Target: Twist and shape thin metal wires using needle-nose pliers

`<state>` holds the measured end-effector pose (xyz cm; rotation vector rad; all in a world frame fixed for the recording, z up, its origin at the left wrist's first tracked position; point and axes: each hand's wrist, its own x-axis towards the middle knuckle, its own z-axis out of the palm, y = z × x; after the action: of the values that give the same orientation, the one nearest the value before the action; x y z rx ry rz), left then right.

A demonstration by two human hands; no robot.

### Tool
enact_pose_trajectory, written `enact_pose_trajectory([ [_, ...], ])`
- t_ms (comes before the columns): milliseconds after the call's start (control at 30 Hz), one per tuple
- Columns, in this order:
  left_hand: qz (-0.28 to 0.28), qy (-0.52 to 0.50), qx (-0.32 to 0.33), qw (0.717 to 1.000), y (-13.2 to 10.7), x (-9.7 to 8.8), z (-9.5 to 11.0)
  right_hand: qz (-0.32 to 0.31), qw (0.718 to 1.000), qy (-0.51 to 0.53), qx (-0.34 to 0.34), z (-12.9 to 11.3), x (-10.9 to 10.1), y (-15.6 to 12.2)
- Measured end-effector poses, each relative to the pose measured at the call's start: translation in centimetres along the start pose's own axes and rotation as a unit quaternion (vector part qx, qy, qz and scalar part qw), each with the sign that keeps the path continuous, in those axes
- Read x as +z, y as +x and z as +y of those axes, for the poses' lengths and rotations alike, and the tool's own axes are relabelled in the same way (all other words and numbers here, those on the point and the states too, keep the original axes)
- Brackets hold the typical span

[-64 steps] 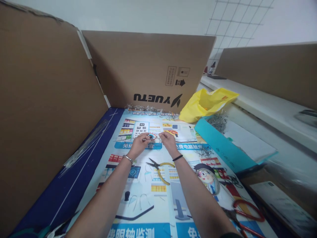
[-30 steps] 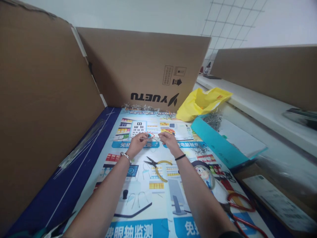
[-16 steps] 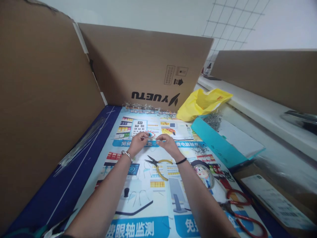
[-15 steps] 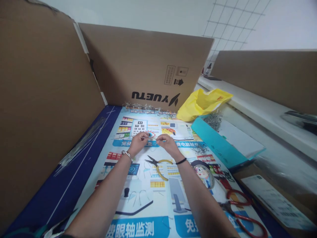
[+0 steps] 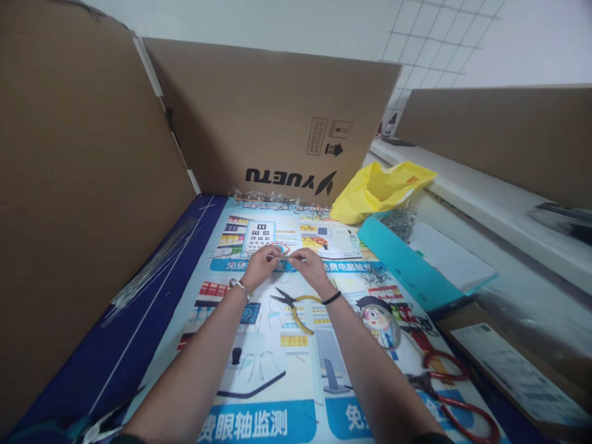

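Note:
Both hands meet over the printed sheet, fingertips pinched and nearly touching. Between them shows a small thin piece, seemingly wire, mostly hidden by the fingers. My left hand, with a silver bangle at the wrist, is closed on its left end. My right hand, with a black band at the wrist, pinches the right end. Just below the hands lie pliers with yellow handles, jaws apart and pointing left.
Straight wires lie at left on blue cloth. Wire tangles line the cardboard wall. At right are a yellow bag, a teal folder, a wire heap, a round clear dish and red-handled scissors.
My right hand has moved slightly left, so the fingertips of both hands are now closer together. The pliers and the other things stay where they were.

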<state>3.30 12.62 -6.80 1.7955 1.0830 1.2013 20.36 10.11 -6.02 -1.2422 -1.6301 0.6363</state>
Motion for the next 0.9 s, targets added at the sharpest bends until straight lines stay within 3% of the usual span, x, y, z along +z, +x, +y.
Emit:
enact_pose_trajectory([
  [900,0.042,-0.053,-0.027,0.997,-0.02,-0.21,0.73,-0.036,0.999,0.002,-0.005,-0.11,-0.13,-0.86],
])
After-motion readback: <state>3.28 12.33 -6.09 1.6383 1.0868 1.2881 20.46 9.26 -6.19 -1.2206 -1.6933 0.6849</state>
